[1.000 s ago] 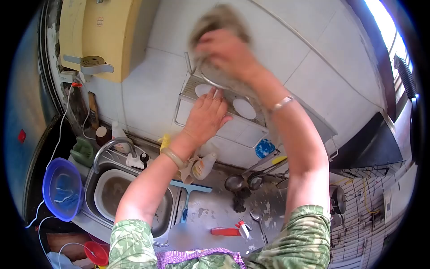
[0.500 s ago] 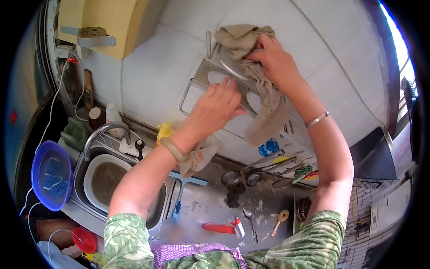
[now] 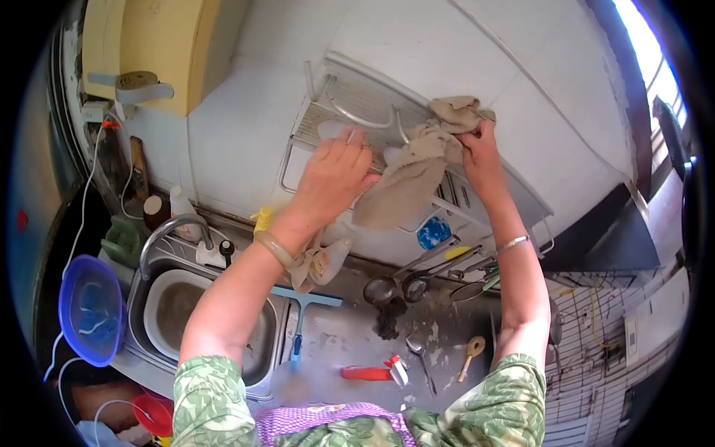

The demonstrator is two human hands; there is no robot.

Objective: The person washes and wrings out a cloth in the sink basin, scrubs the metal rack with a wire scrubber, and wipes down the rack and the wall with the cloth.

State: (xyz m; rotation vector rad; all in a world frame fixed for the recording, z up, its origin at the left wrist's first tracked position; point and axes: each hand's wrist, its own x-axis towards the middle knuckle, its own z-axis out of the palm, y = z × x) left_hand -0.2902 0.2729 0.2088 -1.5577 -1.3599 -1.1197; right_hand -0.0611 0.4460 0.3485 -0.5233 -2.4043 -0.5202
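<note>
My right hand pinches a beige-brown cloth near the right part of a wall-mounted metal rack. The cloth drapes over the rack's wire bars, its wide end hanging down the front. My left hand rests at the rack's left part, fingers stretched out over its shelf and holding nothing. Behind those fingers a whitish rounded thing shows, partly hidden. Two ladles and other long-handled utensils hang or lean below the rack.
A metal sink holds a white basin under a curved faucet. On the counter are a blue squeegee, a red-and-white tool, a spoon and dark scouring wool. A purple-blue bowl stands left.
My right hand has moved right and down along the rack, drawing the cloth with it. The left hand stays at the rack's left part. The camera view has shifted slightly.
</note>
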